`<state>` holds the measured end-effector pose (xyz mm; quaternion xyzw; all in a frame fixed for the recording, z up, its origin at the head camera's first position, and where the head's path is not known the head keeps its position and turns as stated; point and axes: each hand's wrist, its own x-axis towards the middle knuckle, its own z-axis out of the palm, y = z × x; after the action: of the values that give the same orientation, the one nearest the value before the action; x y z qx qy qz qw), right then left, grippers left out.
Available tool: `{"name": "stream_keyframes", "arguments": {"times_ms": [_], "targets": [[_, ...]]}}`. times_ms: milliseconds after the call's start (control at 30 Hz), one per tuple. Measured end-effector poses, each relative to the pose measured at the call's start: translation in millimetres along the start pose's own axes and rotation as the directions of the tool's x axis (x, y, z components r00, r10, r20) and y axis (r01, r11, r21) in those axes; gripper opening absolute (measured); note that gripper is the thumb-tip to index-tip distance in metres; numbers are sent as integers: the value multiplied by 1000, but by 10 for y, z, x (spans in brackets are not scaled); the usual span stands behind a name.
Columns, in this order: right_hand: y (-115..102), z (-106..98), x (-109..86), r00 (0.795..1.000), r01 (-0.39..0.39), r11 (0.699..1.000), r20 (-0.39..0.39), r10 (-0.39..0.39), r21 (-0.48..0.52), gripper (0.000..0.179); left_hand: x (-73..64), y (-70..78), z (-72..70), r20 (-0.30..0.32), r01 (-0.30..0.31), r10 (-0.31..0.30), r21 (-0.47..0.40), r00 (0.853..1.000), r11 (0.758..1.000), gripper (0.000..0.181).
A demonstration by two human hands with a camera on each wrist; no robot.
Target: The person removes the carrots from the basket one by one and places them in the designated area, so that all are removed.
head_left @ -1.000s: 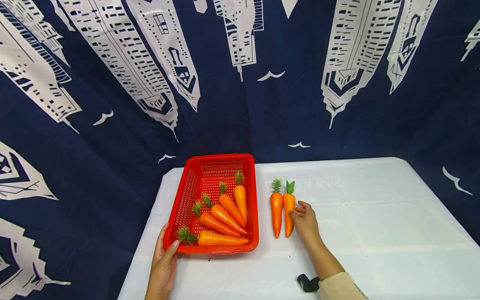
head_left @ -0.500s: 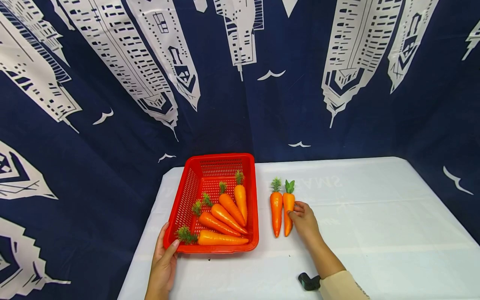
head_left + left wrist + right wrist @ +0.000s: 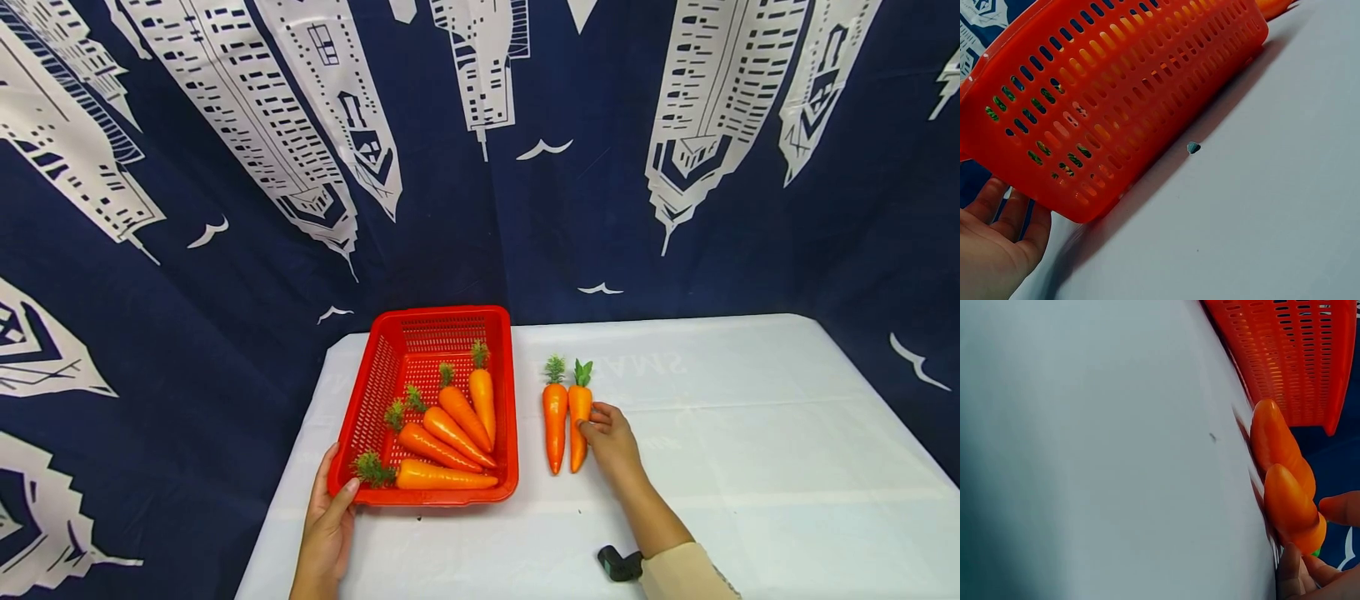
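Observation:
In the head view, a red plastic basket (image 3: pixel 514 400) sits on the left of the table. My left hand (image 3: pixel 327 529) grips its near left corner, thumb over the rim and fingers along the outside. Several orange carrots with green tops, one a front carrot (image 3: pixel 442 476), lie inside it. To the basket's right, two carrots lie side by side on the table, tops pointing away. My right hand (image 3: pixel 612 442) pinches the right-hand carrot (image 3: pixel 578 404) from its right side, as the right wrist view shows with thumb and fingers about it. The left-hand carrot (image 3: pixel 555 425) lies close beside it, untouched.
A white cloth covers the table (image 3: pixel 750 433). Near my right wrist is a small black object (image 3: pixel 618 564). A dark speck (image 3: pixel 1193 147) lies before the basket. Behind hangs a navy curtain (image 3: pixel 585 225) with white building prints.
My right hand's fingers have drawn in closer around the right-hand carrot, which has shifted very slightly left. The left hand and the basket stay where they were.

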<state>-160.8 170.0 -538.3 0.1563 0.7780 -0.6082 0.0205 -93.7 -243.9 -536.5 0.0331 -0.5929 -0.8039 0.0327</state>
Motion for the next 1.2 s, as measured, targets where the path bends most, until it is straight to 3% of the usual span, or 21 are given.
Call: {"name": "stream_keyframes", "arguments": {"times_ms": [733, 967, 1200], "targets": [[12, -64, -44, 1000, -5, 979, -28, 11, 204, 54, 9, -3, -11, 2, -1, 1, 2, 1000, 1000, 67], [1, -62, -54, 998, 1, 970, -65, 15, 243, 50, 4, 8, 1, 4, 2, -2, 5, 1000, 1000, 66], [-82, -56, -93, 999, -6, 965, -49, 19, 260, 48, -1, 7, 3, 10, -1, 1, 17, 1000, 1000, 66]]}}
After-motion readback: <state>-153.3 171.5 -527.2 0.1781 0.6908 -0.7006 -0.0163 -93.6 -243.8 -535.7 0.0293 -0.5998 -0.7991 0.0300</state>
